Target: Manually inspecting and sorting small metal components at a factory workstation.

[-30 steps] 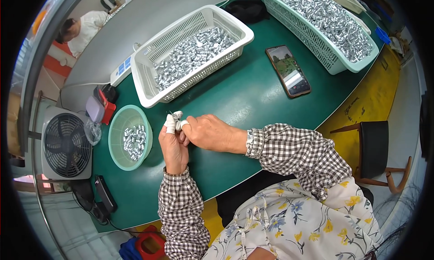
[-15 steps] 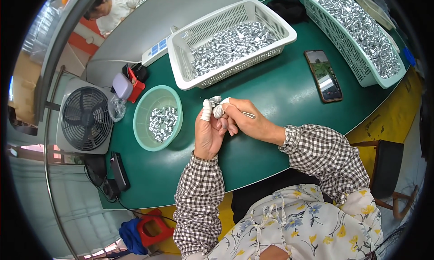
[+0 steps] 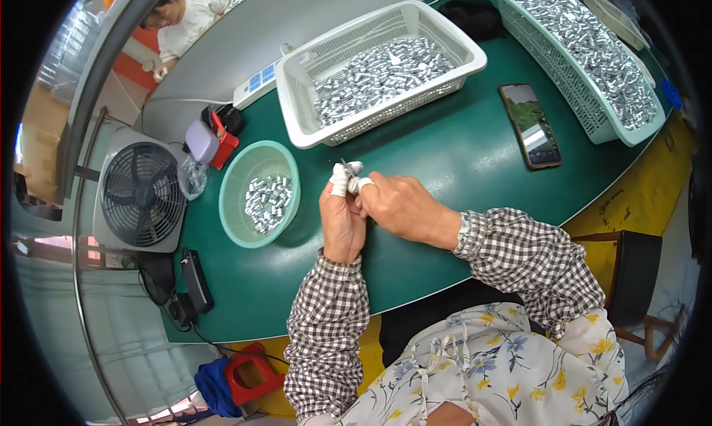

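Over the desk, my left hand [image 3: 343, 226] is closed, white finger covers on its fingertips, pinching a small silvery metal part [image 3: 347, 168] that is mostly covered by the fingers. Against it presses my right hand [image 3: 406, 206], also with a white cover on a fingertip, its fingers curled round a thin metal tool whose handle is now hidden by the hand. To the left of both hands stands a round light-green basin [image 3: 227, 222] with small silvery cylindrical parts [image 3: 268, 203] in it. Beyond them a white plastic basket [image 3: 386, 116] holds many more such parts.
A light-green basket [image 3: 575, 92] heaped with metal parts stands at the far right, near a phone [image 3: 531, 126] lying on the green desk [image 3: 452, 255]. At the left are a fan [image 3: 141, 195], a power strip [image 3: 254, 85] and a black adapter [image 3: 196, 280]. Another person [image 3: 189, 22] sits beyond the partition.
My right hand has turned over and its fingers have curled in, so the tool's handle no longer shows. My left hand has barely moved. The person beyond the partition has shifted an arm.
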The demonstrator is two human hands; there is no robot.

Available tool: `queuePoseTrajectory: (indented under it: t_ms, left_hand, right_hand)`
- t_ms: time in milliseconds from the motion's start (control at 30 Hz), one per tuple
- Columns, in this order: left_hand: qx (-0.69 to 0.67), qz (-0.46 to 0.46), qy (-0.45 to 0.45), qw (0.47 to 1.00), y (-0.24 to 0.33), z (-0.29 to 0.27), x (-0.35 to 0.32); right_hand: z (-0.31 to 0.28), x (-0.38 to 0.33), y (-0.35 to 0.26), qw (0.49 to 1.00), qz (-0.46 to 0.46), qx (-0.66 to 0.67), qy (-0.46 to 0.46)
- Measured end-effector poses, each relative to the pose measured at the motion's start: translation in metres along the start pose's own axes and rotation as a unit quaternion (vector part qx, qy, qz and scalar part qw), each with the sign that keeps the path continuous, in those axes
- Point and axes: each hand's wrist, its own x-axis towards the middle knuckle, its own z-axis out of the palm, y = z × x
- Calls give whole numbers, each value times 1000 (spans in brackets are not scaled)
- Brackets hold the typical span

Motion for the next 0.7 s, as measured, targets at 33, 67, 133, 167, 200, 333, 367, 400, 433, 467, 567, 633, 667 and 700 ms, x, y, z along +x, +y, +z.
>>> queuePoseTrajectory:
  t_ms: [33, 67, 133, 167, 200, 333, 367, 400, 433, 467, 567, 633, 667, 700]
  left_hand:
    - [-1, 2, 4, 1000, 0, 1, 0]
    - [-7, -1, -5, 1000, 3, -4, 0]
    - [-60, -65, -102, 991, 4, -16, 4]
    - [-68, -72, -118, 988, 6, -18, 3]
    - [-76, -100, -123, 984, 8, -18, 2]
    - [-92, -142, -129, 977, 11, -19, -1]
    - [-95, -145, -119, 978, 10, -19, -1]
    - [-97, -149, -127, 976, 9, -19, 0]
    - [-99, -132, -126, 978, 7, -20, 1]
    - [-101, -114, -124, 980, 4, -20, 2]
    - [-107, -94, -117, 983, 6, -23, 5]
    - [-113, -84, -105, 984, 10, -27, 5]
    - [-120, -85, -102, 984, 11, -25, 5]
    - [-120, -87, -103, 984, 14, -24, 4]
  right_hand:
    - [0, 0, 0, 1000, -10, -18, 8]
    - [2, 2, -1, 1000, -7, -29, 7]
    - [5, -1, 5, 999, -4, -24, -31]
    - [5, -1, 7, 999, 4, -42, -31]
    - [4, -1, 8, 999, 3, -27, -37]
    - [5, -5, 6, 998, 16, -26, -49]
    - [3, -9, 7, 998, 19, -23, -55]
    - [-3, -12, 5, 998, 24, -31, -53]
    - [-8, -15, 4, 997, 31, -29, -58]
    - [-14, -18, 3, 997, 39, -27, -64]
    - [-36, -30, 3, 998, 32, -41, -28]
    - [-58, -49, 12, 996, -2, -74, 54]
    - [-69, -61, 22, 992, 1, -77, 99]
    - [-80, -72, 33, 987, 3, -78, 142]
